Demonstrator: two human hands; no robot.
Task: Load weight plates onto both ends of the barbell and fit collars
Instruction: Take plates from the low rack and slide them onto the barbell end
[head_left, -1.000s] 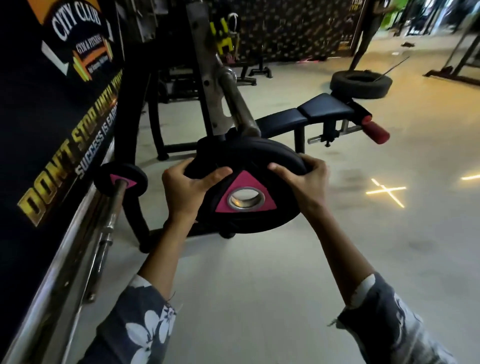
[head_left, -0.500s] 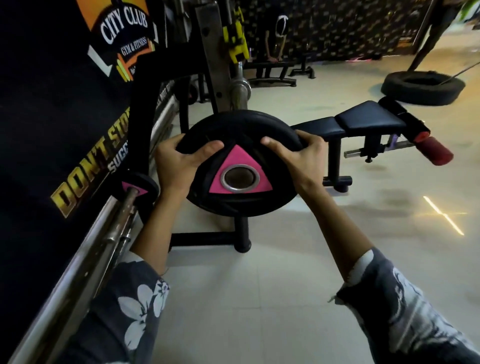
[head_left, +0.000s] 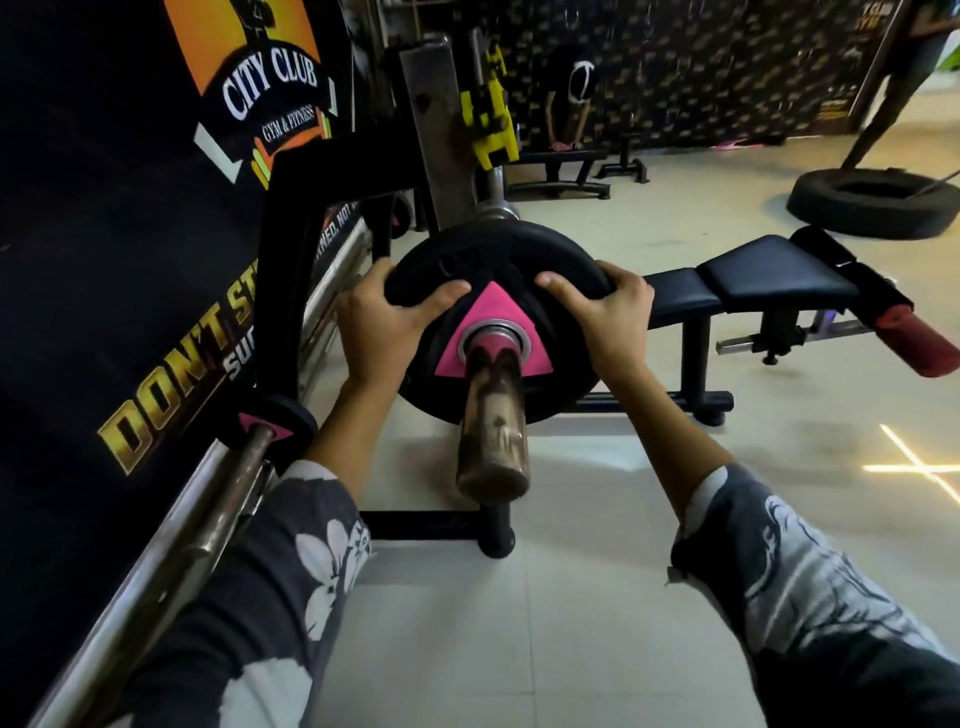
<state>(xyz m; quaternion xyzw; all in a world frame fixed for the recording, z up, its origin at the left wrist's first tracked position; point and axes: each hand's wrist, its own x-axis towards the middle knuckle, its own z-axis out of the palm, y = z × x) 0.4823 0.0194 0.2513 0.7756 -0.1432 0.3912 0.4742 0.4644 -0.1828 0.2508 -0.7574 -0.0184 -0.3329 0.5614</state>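
A black weight plate (head_left: 493, 260) with a pink triangle round its steel hub sits on the barbell sleeve (head_left: 493, 431), whose worn end sticks out toward me through the hub. My left hand (head_left: 384, 322) grips the plate's left rim, thumb on its face. My right hand (head_left: 608, 317) grips the right rim the same way. The bar runs away from me to the rack upright (head_left: 441, 130). No collar is in view.
A smaller black plate (head_left: 275, 421) with a pink triangle sits on a second bar along the banner wall at left. A black bench (head_left: 769, 270) with a red roller stands to the right. A tyre (head_left: 878, 202) lies further back. A person bends over a bench far behind.
The plate was held in the air in front of the bar's end; now it is slid onto the sleeve, with the sleeve's end poking through the hub. Both hands keep their grip.
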